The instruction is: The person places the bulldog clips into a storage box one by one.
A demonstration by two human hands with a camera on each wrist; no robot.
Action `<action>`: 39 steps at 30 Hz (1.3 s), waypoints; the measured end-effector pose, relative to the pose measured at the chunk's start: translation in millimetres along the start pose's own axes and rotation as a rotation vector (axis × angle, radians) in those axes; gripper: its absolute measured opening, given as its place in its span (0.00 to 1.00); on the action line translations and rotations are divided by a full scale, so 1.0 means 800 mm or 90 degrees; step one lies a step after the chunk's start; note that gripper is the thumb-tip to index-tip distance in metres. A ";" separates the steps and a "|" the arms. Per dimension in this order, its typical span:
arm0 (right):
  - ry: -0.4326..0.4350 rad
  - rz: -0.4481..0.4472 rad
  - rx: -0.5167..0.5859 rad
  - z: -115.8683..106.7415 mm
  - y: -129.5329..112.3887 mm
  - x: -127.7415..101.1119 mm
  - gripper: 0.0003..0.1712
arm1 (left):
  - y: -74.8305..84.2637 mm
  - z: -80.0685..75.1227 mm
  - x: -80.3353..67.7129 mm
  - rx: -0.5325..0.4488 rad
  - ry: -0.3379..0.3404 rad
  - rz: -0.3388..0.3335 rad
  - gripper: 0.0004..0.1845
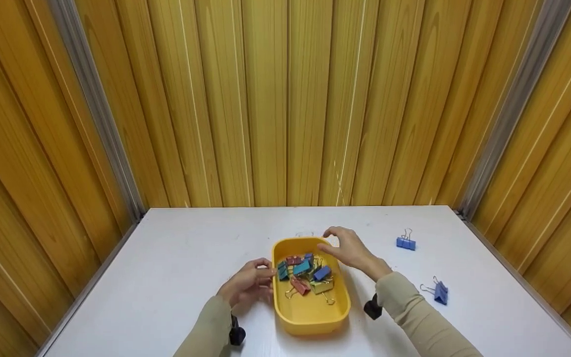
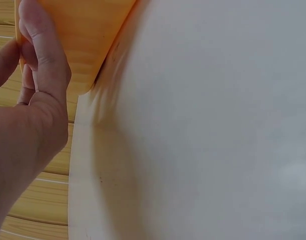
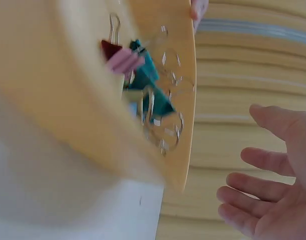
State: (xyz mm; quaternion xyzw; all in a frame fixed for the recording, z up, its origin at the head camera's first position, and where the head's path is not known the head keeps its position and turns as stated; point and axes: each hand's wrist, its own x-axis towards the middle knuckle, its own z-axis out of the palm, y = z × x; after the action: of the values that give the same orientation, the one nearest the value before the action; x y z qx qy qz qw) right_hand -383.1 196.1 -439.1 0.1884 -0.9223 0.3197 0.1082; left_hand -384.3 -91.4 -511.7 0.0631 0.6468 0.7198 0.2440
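Observation:
A yellow plastic box (image 1: 310, 315) with rounded corners holds several binder clips in different colours, among them a teal clip (image 1: 302, 267), a red clip (image 1: 300, 285) and a blue clip (image 1: 322, 273). At its left side my left hand (image 1: 248, 282) holds the wall, thumb at the rim and fingers against the outside, as the left wrist view also shows. My right hand (image 1: 352, 248) hovers by the far right corner with fingers spread. In the right wrist view, that hand (image 3: 278, 175) stands apart from the rim and holds nothing.
Two blue binder clips lie on the white table (image 1: 191, 277) to the right: one clip (image 1: 406, 243) farther back, another clip (image 1: 441, 292) nearer the right sleeve. Wood-patterned panels (image 1: 285, 99) rise behind the table and at both sides.

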 end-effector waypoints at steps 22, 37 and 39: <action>-0.091 0.220 -0.144 -0.135 0.169 -0.141 0.52 | 0.001 0.001 0.002 0.009 -0.021 0.019 0.07; -0.106 0.286 -0.082 -0.135 0.197 -0.152 0.33 | 0.003 -0.001 0.001 0.024 -0.027 0.024 0.07; -0.105 0.290 -0.077 -0.134 0.198 -0.152 0.31 | 0.002 -0.001 0.001 0.023 -0.030 0.024 0.07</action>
State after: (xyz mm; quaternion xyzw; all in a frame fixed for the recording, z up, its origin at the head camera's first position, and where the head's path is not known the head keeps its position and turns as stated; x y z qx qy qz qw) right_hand -330.8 412.2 -482.2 -0.0056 -0.9641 0.2637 -0.0311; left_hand -386.1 -91.6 -510.3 0.0970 0.6526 0.7105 0.2446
